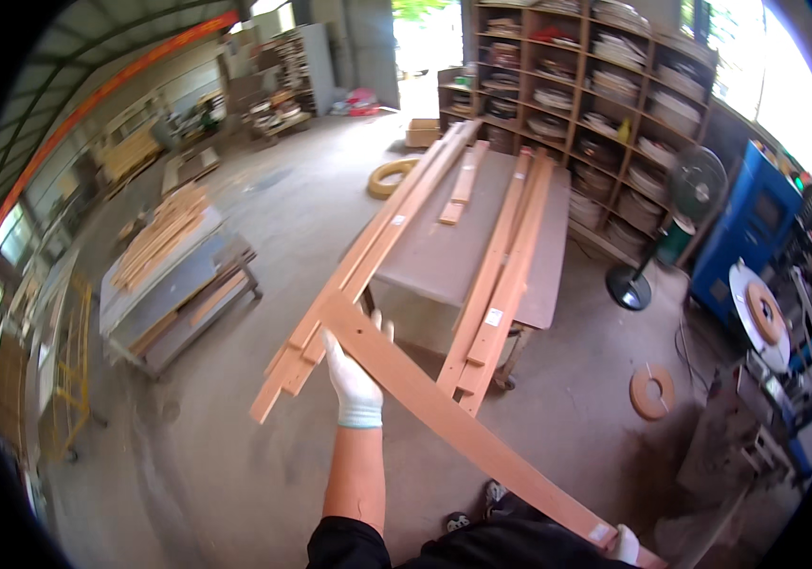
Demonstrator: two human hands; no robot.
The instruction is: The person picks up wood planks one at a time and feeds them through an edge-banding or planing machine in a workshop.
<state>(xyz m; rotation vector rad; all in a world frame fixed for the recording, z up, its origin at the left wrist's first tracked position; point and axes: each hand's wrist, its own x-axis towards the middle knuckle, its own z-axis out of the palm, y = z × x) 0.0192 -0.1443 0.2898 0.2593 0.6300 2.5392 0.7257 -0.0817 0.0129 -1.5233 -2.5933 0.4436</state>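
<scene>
A long, flat wooden board (453, 422) slants from far left to near right across the person's front — gloved left hand (354, 379) cupped around its far end, right hand (626, 545) clasping near the other, fingers mostly hidden. Beyond — a smooth grey table (429, 261), straight reddish planks (518, 256).

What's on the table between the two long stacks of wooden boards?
Short wooden strips lie there, with bare grey tabletop around them, in the head view.

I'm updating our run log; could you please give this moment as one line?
left hand: holding board, far end | right hand: holding board, near end | planks: on table, overhanging near edge
</scene>
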